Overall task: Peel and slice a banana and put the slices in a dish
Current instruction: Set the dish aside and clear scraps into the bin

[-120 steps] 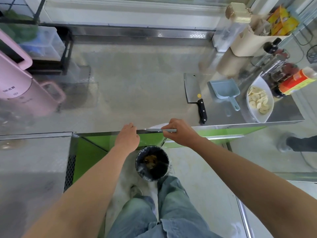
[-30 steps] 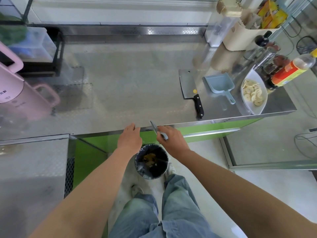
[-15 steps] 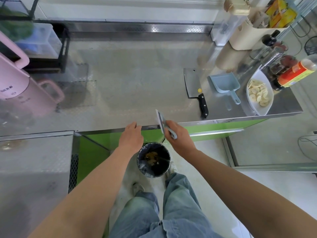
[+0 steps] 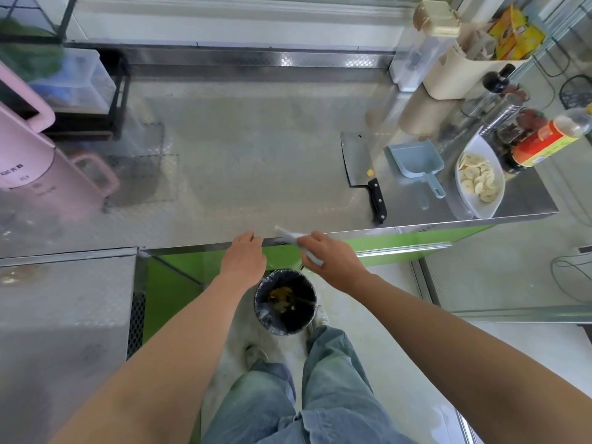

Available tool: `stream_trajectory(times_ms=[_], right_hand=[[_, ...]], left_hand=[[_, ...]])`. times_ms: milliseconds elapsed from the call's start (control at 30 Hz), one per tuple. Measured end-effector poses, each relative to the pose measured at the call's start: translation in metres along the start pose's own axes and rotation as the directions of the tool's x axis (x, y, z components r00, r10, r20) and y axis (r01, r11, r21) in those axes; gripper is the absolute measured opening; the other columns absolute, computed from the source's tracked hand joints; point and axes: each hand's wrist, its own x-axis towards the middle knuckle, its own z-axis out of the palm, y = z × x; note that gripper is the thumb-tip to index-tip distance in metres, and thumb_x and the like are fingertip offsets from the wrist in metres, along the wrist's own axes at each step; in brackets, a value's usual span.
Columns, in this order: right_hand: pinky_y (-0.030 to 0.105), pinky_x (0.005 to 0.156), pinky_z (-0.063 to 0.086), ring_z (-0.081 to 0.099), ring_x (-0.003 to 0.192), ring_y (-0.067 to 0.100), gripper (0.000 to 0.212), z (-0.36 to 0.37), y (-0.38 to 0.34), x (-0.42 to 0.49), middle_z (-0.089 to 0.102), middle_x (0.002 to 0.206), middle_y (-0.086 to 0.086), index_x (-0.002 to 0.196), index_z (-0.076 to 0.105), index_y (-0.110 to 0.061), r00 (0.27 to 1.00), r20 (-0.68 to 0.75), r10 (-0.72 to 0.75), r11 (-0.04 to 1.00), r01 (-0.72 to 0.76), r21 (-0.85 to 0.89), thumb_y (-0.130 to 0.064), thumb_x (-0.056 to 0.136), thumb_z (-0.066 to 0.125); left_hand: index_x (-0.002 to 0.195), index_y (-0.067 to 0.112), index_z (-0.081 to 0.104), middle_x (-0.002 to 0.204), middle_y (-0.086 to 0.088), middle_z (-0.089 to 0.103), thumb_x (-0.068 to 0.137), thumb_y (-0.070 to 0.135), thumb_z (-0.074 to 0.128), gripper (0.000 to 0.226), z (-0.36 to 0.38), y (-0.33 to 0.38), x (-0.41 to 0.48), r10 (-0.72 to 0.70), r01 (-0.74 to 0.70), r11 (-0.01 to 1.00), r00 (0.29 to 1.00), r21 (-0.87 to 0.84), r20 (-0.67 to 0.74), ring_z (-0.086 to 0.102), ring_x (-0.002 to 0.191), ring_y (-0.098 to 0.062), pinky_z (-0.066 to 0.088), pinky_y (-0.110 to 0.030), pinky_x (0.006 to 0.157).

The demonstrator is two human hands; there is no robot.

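Banana slices (image 4: 477,179) lie in a white oval dish (image 4: 495,205) at the right end of the steel counter (image 4: 243,174). A cleaver (image 4: 360,165) with a black handle lies flat to the dish's left. My right hand (image 4: 330,256) grips a small pale scraper (image 4: 293,236) whose blade lies on the counter's front edge. My left hand (image 4: 245,259) rests with its fingertips on that same edge, just left of the scraper. Below both hands stands a black-lined bin (image 4: 285,302) with brownish scraps inside.
A blue scoop (image 4: 416,163) lies between cleaver and dish. Bottles (image 4: 544,141), a beige tub (image 4: 461,68) and a clear container (image 4: 413,59) crowd the back right. A pink appliance (image 4: 35,161) stands at the left, with a black rack (image 4: 89,91) behind.
The scraper stood upright in my right hand half a second ago; now it is tipped down with its blade on the counter edge. My left hand has stayed at the edge.
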Motion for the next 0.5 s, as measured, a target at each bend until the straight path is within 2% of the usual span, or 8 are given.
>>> stream_trajectory(times_ms=[67,167,267,333,400,433,467,500], right_hand=[[0.027,0.051,0.039,0.058,0.06,0.025,0.018,0.003,-0.003,-0.005,0.063,0.092,0.004,0.102,0.069,-0.012,0.998,0.018,-0.061,0.998,0.061,-0.008,-0.022,0.09,0.06],[0.033,0.051,0.043,0.056,0.061,0.026,0.024,0.0,-0.001,0.0,0.057,0.093,0.006,0.114,0.066,-0.015,0.996,-0.058,0.063,0.998,-0.063,0.002,-0.026,0.095,0.055],[0.035,0.055,0.043,0.055,0.065,0.028,0.027,-0.001,0.002,0.001,0.054,0.096,0.007,0.118,0.063,-0.015,0.996,-0.003,0.094,0.996,-0.094,-0.012,-0.027,0.098,0.051],[0.033,0.056,0.041,0.052,0.063,0.024,0.025,-0.003,-0.002,-0.002,0.055,0.094,0.005,0.115,0.066,-0.015,0.997,-0.01,0.083,0.995,-0.082,0.05,-0.027,0.097,0.052],[0.034,0.051,0.042,0.051,0.057,0.025,0.027,-0.009,-0.002,-0.003,0.054,0.092,0.006,0.117,0.064,-0.015,0.994,-0.089,0.066,0.997,-0.061,0.057,-0.026,0.095,0.053],[0.034,0.048,0.042,0.052,0.055,0.027,0.03,-0.013,-0.001,-0.003,0.054,0.093,0.008,0.122,0.062,-0.016,0.993,-0.108,0.044,0.999,-0.042,0.019,-0.025,0.094,0.054],[0.033,0.045,0.04,0.052,0.052,0.029,0.034,-0.016,0.002,-0.003,0.054,0.095,0.009,0.126,0.06,-0.017,0.995,-0.101,0.015,0.999,-0.019,-0.035,-0.023,0.093,0.058],[0.031,0.043,0.037,0.052,0.049,0.03,0.04,-0.018,0.005,-0.004,0.053,0.096,0.009,0.129,0.058,-0.019,0.998,-0.067,-0.01,0.995,0.004,-0.095,-0.018,0.089,0.064]], left_hand=[[0.141,0.007,0.035,0.15,-0.011,0.029,0.097,0.012,0.035,0.044,-0.002,0.001,-0.001,0.005,-0.005,1.0,1.0,-0.015,-0.006,0.026,0.138,-0.026,0.028,-0.039,0.112],[0.139,0.006,0.039,0.146,-0.01,0.034,0.097,0.01,0.034,0.043,-0.004,0.003,0.0,0.013,-0.013,1.0,1.0,-0.016,-0.018,0.031,0.135,-0.026,0.03,-0.04,0.11],[0.132,0.007,0.047,0.136,-0.009,0.046,0.096,0.011,0.034,0.038,-0.003,0.002,0.001,0.026,-0.027,0.999,0.998,-0.023,-0.051,0.041,0.125,-0.026,0.039,-0.04,0.103],[0.11,0.008,0.059,0.112,-0.01,0.059,0.096,0.014,0.033,0.03,-0.004,0.003,0.004,0.0,-0.006,0.998,0.995,-0.062,-0.096,0.054,0.102,-0.025,0.046,-0.039,0.087],[0.081,0.009,0.057,0.081,-0.011,0.061,0.097,0.024,0.031,0.034,-0.01,0.01,0.007,-0.104,0.087,0.963,0.993,-0.256,-0.053,0.056,0.073,-0.023,0.049,-0.037,0.071],[0.078,0.006,0.057,0.075,-0.012,0.062,0.098,0.033,0.031,0.043,-0.015,0.018,0.007,-0.17,0.172,0.867,0.984,-0.468,0.048,0.056,0.067,-0.023,0.049,-0.036,0.066],[0.081,0.003,0.06,0.076,-0.015,0.066,0.098,0.044,0.03,0.053,-0.019,0.026,0.007,-0.19,0.274,0.679,0.962,-0.681,0.198,0.059,0.065,-0.024,0.05,-0.033,0.062],[0.088,0.002,0.063,0.081,-0.018,0.069,0.097,0.053,0.03,0.062,-0.024,0.034,0.007,-0.156,0.356,0.48,0.934,-0.802,0.321,0.062,0.066,-0.026,0.051,-0.031,0.059]])
